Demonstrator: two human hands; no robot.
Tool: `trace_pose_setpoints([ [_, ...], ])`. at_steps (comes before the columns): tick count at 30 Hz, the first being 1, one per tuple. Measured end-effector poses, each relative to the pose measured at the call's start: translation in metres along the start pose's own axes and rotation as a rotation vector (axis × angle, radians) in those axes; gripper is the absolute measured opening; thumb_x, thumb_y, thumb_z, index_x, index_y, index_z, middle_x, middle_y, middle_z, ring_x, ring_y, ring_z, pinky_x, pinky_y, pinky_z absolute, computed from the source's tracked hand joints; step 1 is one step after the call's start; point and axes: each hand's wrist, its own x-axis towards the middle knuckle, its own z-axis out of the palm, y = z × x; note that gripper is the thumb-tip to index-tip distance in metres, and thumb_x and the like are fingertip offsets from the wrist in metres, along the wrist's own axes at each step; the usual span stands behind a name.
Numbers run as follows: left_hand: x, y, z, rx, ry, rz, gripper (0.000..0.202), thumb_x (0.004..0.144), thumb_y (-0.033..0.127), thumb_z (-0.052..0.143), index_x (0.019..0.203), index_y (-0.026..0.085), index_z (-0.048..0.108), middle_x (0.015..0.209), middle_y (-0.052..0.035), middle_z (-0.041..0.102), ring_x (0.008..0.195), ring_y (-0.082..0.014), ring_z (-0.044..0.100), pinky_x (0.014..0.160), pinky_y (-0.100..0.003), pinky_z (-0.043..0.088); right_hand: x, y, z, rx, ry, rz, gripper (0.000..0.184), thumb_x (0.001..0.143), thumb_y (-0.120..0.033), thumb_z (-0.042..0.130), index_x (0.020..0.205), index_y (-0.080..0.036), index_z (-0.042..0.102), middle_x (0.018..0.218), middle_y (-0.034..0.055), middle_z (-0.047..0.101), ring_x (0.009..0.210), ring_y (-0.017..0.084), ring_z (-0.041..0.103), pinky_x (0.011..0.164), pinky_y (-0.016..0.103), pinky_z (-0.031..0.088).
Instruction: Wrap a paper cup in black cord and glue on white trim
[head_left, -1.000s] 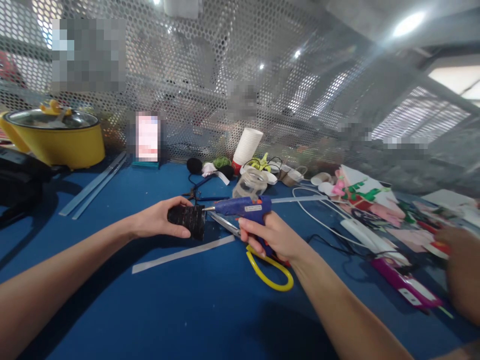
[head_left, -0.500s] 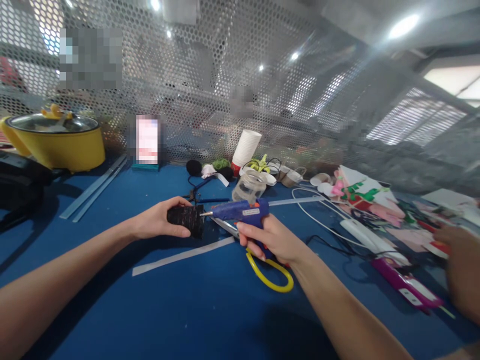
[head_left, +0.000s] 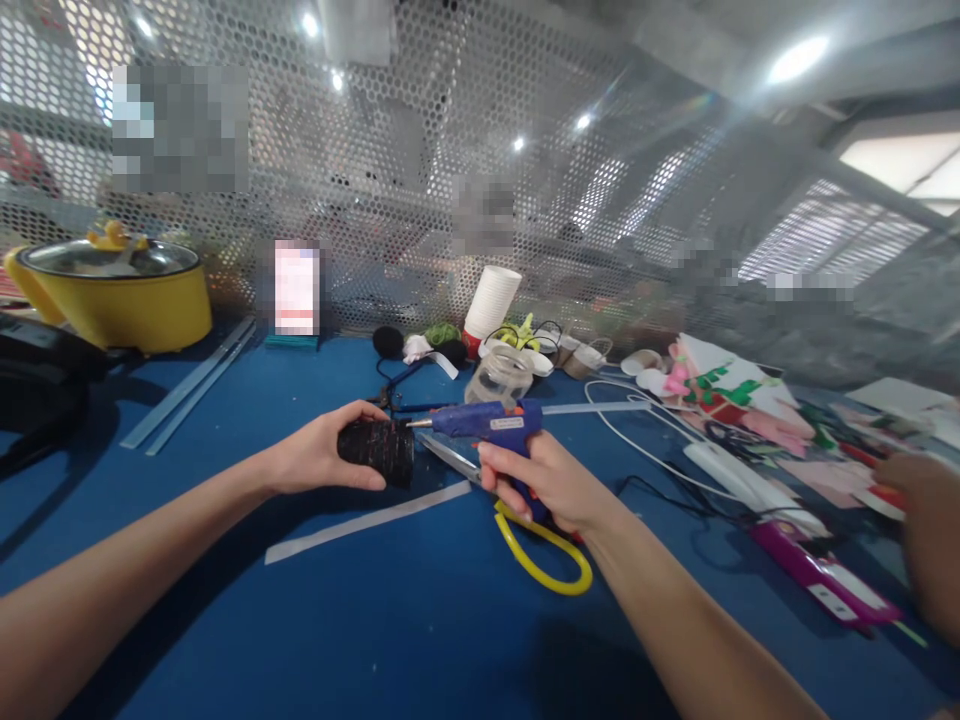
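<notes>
My left hand is wrapped round a black cup-shaped cylinder with a ridged, wound-looking surface, lying on its side above the table. In my right hand is a blue hot glue gun, a clear glue stick jutting from its back. The gun's metal nozzle points left, at or very near the cylinder's right end; contact cannot be made out. Beneath the gun lie scissors with yellow handles, partly hidden by my right hand. A white strip lies in front.
A clear jar, stacked paper cups and pliers lie behind. At left stand a yellow pot and clear strips. A white power strip and purple glue gun lie right, beside another person's hand.
The cylinder has turned slightly in my left hand, showing more of its right end. The glue gun stays beside it. The whole view has shifted a little.
</notes>
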Motion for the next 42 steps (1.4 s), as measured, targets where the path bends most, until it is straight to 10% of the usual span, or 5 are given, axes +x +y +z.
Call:
trace_pose_setpoints([
  [42, -0.0007, 0.0027, 0.0026, -0.097, 0.078, -0.025, 0.056, 0.060, 0.039, 0.069, 0.105, 0.016, 0.043, 0.090, -0.0022, 0.053, 0.076, -0.0160, 0.051, 0.069, -0.028, 0.042, -0.0034, -0.0035, 0.0033, -0.024, -0.039, -0.024, 0.033, 0.078, -0.039, 0.055, 0.059, -0.012, 0.056, 0.034, -0.0057, 0.045, 0.028, 0.003, 0.037, 0.033, 0.016, 0.030],
])
